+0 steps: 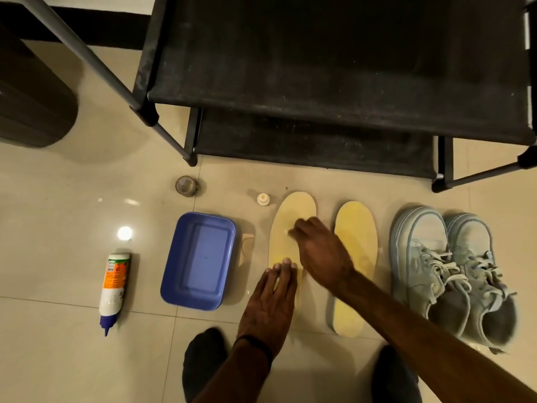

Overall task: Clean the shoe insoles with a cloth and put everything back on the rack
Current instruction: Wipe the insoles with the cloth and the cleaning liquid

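Yellow foam underfoot: two insoles laid side by side on pale floor tile in front of a black rack (334,82), toes pointing toward it. Left hand (268,303) flat and open, fingers together, pressing the heel half of the left insole (286,228). Right hand (321,253) reaching across from the right, fingers curled downward onto the middle of the same insole; whether anything is pinched beneath the fingertips cannot be told, the hand being motion-blurred. Right insole (353,251) just beside the first, partly crossed by the right forearm, untouched by either hand. Pair of light blue sneakers (447,274) with loose laces just right of the insoles, also toes toward the rack. Blue plastic tray (199,258) left of the insoles, with a small tan object, possibly a cloth (247,242), peeking out between the tray and the left insole. White bottle (113,289) with an orange label and blue nozzle lying farther left of the tray. Small white cap (263,199) standing near the toe of the left insole, and a roll of tape (186,185) near the rack's front left leg. Dark-clad knees at the bottom edge.
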